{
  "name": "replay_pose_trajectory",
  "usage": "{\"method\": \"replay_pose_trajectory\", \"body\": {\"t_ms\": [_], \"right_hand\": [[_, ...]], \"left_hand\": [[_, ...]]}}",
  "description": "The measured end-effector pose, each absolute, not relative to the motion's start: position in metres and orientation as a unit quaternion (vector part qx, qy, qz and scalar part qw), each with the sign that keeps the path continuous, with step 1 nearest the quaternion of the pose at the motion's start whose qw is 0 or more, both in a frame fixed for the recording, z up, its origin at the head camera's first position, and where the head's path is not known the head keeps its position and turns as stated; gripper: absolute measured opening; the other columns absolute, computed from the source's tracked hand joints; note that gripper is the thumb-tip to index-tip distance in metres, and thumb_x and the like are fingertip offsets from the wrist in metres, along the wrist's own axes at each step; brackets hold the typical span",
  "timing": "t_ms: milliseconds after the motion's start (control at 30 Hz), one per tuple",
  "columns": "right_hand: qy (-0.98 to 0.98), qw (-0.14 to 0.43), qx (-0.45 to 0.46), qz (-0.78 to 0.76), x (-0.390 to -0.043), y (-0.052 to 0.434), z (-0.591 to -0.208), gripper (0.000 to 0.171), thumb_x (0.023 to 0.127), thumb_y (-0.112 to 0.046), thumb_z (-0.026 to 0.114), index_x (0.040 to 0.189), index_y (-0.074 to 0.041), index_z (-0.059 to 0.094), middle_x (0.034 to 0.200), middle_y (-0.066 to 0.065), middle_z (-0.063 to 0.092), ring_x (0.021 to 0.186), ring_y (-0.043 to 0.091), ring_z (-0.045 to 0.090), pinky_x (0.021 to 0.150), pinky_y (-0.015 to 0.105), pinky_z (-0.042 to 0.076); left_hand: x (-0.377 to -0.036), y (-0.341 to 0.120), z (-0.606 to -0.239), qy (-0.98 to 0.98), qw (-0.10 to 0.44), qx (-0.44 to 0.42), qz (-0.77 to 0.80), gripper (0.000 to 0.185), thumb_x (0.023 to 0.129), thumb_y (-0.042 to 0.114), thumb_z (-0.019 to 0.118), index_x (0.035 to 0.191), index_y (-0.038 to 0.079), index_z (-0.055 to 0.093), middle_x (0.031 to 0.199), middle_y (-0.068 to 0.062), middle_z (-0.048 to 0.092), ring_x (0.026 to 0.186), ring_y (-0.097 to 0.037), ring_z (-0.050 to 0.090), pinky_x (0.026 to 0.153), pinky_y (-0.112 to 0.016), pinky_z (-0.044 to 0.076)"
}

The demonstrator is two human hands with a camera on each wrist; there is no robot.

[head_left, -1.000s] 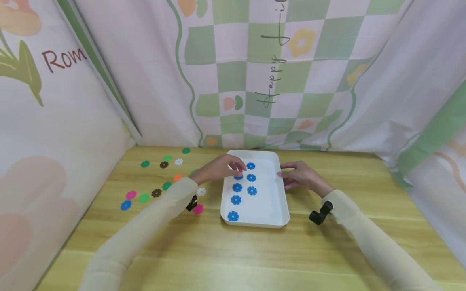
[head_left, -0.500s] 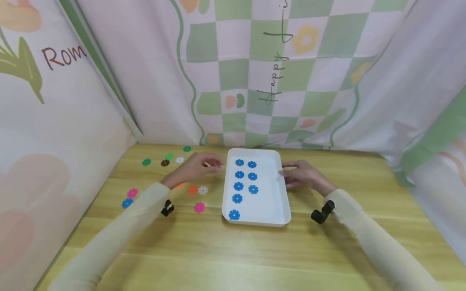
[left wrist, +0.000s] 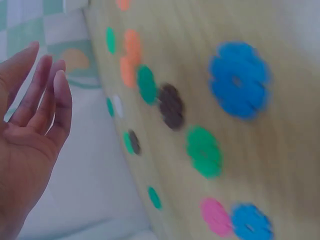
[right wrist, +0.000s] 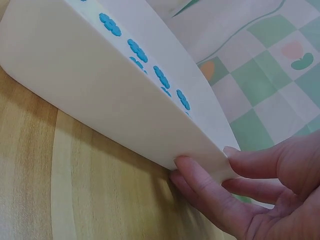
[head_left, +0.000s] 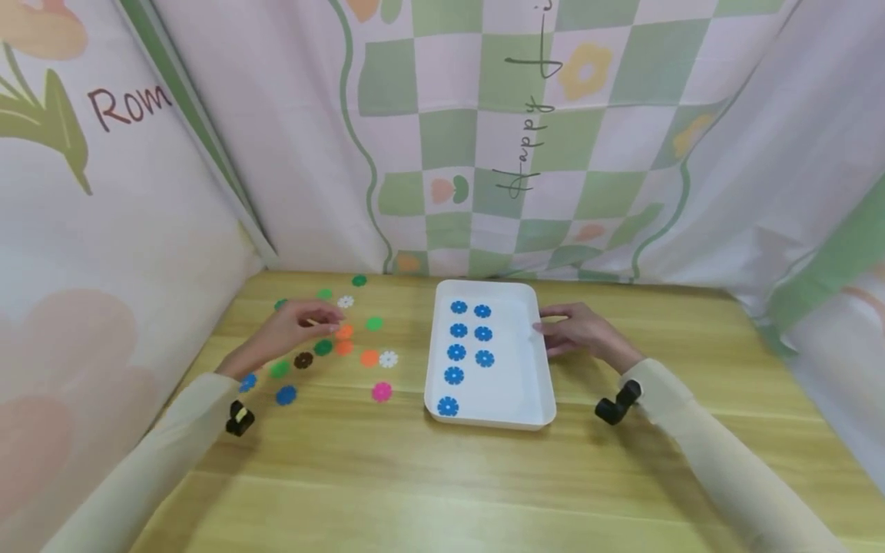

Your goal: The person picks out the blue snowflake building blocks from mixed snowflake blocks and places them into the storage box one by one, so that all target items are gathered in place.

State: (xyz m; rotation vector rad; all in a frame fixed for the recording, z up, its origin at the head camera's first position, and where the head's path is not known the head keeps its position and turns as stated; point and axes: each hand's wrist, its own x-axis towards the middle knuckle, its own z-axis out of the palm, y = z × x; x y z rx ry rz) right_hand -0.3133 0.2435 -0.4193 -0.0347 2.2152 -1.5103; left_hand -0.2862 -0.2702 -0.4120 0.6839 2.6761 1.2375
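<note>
Several blue flower-shaped plastic discs (head_left: 456, 352) lie in two columns inside a white tray (head_left: 515, 384). My right hand (head_left: 577, 329) holds the tray's right side, thumb at the rim and fingers against the outer wall, as the right wrist view shows. Over the loose discs at the left hovers my left hand (head_left: 286, 332), fingers loosely bent and holding nothing. Orange discs (head_left: 343, 348) are nearest its fingertips. Closer to me lies a loose blue disc (head_left: 286, 395); a second blue disc (head_left: 248, 382) is partly covered by the left forearm.
Around the left hand are scattered green (head_left: 323, 348), brown (head_left: 303, 360), white (head_left: 389, 359) and pink discs (head_left: 382, 392) on the wooden table (head_left: 442, 484). Printed curtains (head_left: 449, 146) stand behind the table and at its sides.
My left hand leaves the tray and moves left over the loose discs. One more blue disc now shows at the far end of the tray's left column. The right hand stays at the tray.
</note>
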Motion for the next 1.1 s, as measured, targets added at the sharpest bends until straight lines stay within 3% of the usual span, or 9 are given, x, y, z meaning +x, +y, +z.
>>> {"method": "replay_pose_trajectory", "body": {"t_ms": [300,633,867,1100], "right_hand": [[0.804,0.230,-0.013,-0.548,-0.312,0.242,-0.420,0.065,0.106,-0.010,0.061,0.158,0.012,0.029,0.132,0.038,0.062,0.089,0.021,0.077,0.084,0.039,0.065],[0.800,0.231,-0.016,-0.554,-0.314,0.244,-0.423,0.064,0.107,-0.009,0.061,0.158,0.013,0.029,0.130,0.036,0.065,0.088,0.019,0.077,0.084,0.040,0.065],[0.792,0.236,-0.021,-0.563,-0.313,0.244,-0.423,0.067,0.106,-0.011,0.062,0.159,0.012,0.026,0.132,0.037,0.063,0.091,0.020,0.077,0.084,0.040,0.065],[0.797,0.229,-0.019,-0.558,-0.313,0.246,-0.424,0.065,0.107,-0.010,0.061,0.158,0.012,0.028,0.134,0.038,0.061,0.089,0.019,0.076,0.084,0.039,0.065]], "left_hand": [[-0.264,-0.315,-0.425,0.863,0.146,0.238,0.420,0.036,0.098,0.014,0.075,0.129,-0.003,0.067,0.117,-0.021,0.074,0.101,-0.012,0.072,0.086,-0.028,0.061],[-0.240,-0.343,-0.438,0.854,0.219,0.263,0.392,0.046,0.095,0.017,0.077,0.136,0.002,0.063,0.132,-0.019,0.069,0.114,-0.021,0.068,0.097,-0.025,0.056],[-0.236,-0.351,-0.454,0.847,0.194,0.307,0.388,0.053,0.092,0.017,0.080,0.139,0.002,0.061,0.134,-0.018,0.064,0.117,-0.010,0.059,0.104,-0.018,0.048],[-0.238,-0.350,-0.466,0.855,0.144,0.303,0.397,0.050,0.089,0.015,0.083,0.135,0.004,0.065,0.124,-0.014,0.064,0.107,-0.008,0.057,0.093,-0.021,0.053]]}}
